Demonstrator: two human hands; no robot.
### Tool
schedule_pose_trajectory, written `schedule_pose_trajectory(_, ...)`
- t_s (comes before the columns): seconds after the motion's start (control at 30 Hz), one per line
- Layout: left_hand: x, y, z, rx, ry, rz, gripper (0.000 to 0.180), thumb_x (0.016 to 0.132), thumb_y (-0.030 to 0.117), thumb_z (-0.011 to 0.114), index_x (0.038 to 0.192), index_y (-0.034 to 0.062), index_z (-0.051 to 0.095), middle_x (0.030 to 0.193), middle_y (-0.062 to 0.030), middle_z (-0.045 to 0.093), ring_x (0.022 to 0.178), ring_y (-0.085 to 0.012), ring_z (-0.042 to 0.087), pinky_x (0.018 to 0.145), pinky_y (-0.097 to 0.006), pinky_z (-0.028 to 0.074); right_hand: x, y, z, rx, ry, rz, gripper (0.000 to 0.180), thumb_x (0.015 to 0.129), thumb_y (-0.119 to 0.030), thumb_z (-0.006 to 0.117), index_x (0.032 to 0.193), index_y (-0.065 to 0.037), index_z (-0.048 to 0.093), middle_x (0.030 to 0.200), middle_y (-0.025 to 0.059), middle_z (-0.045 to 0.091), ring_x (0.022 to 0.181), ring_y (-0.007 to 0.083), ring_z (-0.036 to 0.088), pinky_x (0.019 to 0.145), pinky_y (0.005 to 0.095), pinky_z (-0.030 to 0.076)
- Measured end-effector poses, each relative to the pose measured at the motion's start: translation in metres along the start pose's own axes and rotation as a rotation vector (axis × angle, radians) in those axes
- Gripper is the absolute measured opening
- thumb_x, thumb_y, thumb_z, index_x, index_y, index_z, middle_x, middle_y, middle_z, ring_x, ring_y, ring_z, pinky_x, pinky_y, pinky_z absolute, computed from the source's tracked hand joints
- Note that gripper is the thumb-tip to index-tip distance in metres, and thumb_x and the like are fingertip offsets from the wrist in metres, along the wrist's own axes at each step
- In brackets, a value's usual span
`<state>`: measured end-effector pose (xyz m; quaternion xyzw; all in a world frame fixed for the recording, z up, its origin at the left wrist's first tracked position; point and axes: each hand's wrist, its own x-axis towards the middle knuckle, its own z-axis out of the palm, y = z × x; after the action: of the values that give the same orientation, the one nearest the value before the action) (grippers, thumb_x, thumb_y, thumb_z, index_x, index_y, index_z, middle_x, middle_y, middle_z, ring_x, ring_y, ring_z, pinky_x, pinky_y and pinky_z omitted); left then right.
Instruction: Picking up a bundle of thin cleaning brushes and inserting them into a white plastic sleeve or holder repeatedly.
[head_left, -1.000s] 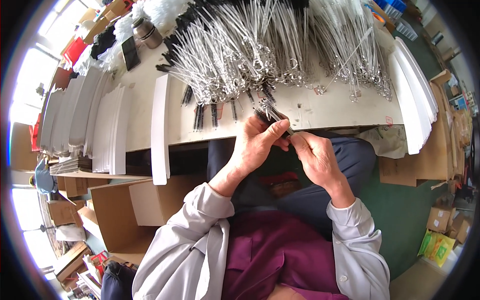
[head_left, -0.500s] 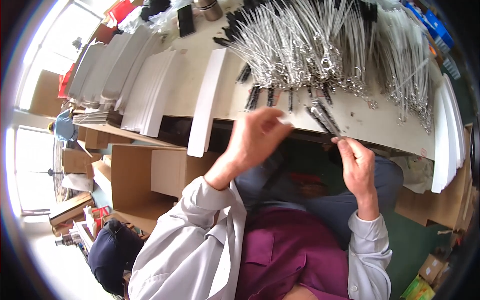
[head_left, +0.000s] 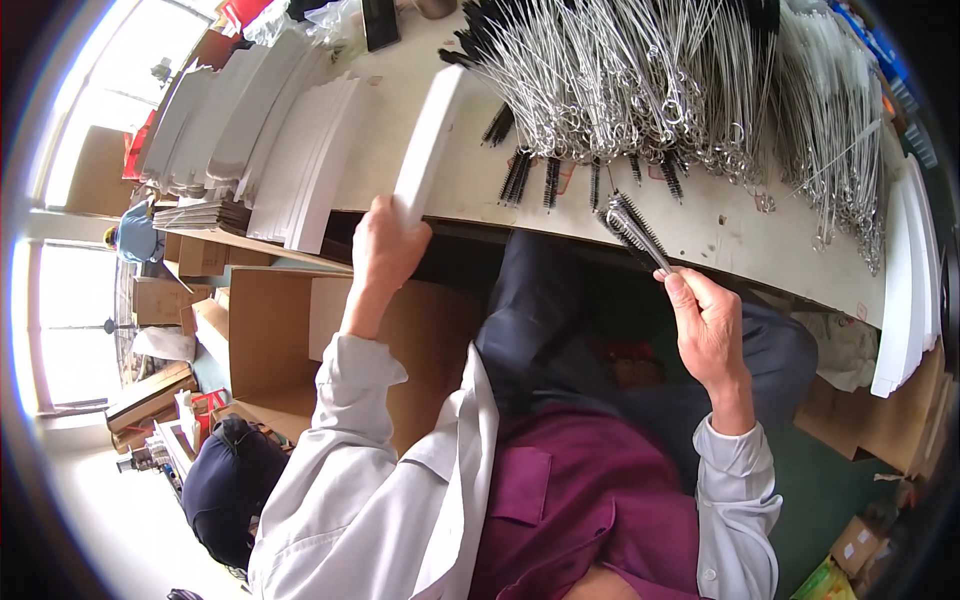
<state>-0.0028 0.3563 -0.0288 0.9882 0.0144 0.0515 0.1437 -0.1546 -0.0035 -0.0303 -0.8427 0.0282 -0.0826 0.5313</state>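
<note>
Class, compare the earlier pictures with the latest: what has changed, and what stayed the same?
The left hand let go of the black-bristled metal brushes, moved left and took hold of the long white card-like strip near its closer end. The right hand still holds the brushes.

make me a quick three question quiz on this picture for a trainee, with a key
1. True or false: the right hand holds a small bunch of black-bristled brushes.
2. Which does the left hand touch?
A) the dark phone
B) a long white strip
C) the maroon clothing
3. Fill in the blank: in the big pile of wire handles, the ends nearest the person carry small metal ____.

Key: 1. True. 2. B. 3. Rings.
</note>
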Motion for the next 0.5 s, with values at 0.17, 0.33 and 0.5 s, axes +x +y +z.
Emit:
schedule_pose_trajectory(0.17, -0.011, -0.001, -0.018, -1.503, -0.213, -0.213, 0.037, 0.087, 0.013, 0.061, 0.119, -0.0027, 0.055, 0.090, -0.0168, 0.065, 0.079, -0.0265, 0.066, 0.074, -0.042, 0.059, -0.003, -0.009, 0.003, 0.001, -0.073, 0.041, 0.024, 0.105, -0.016, 0.062, 0.104, 0.006, 0.071, 0.062, 0.0066, 0.050, 0.057, 0.0099, 0.042, 0.053, 0.0286, 0.038)
schedule_pose_trajectory(0.33, -0.011, 0.049, -0.003, -1.841, -0.282, -0.109, 0.034, 0.091, 0.011, 0.062, 0.122, -0.0003, 0.054, 0.098, -0.0176, 0.063, 0.089, -0.0280, 0.063, 0.085, -0.045, 0.054, -0.008, -0.032, 0.015, 0.067, -0.199, -0.041, 0.024, 0.103, -0.016, 0.065, 0.105, 0.006, 0.072, 0.073, 0.0127, 0.065, 0.060, 0.0147, 0.056, 0.056, 0.0298, 0.045)
schedule_pose_trajectory(0.5, -0.021, 0.091, 0.008, -1.931, -0.262, -0.080, 0.034, 0.092, 0.011, 0.063, 0.123, 0.0009, 0.053, 0.099, -0.0172, 0.064, 0.088, -0.0279, 0.062, 0.087, -0.046, 0.052, -0.014, -0.038, 0.017, 0.038, -0.197, -0.091, 0.022, 0.099, -0.014, 0.068, 0.104, 0.007, 0.072, 0.081, 0.0191, 0.071, 0.067, 0.0303, 0.068, 0.061, 0.0352, 0.053)
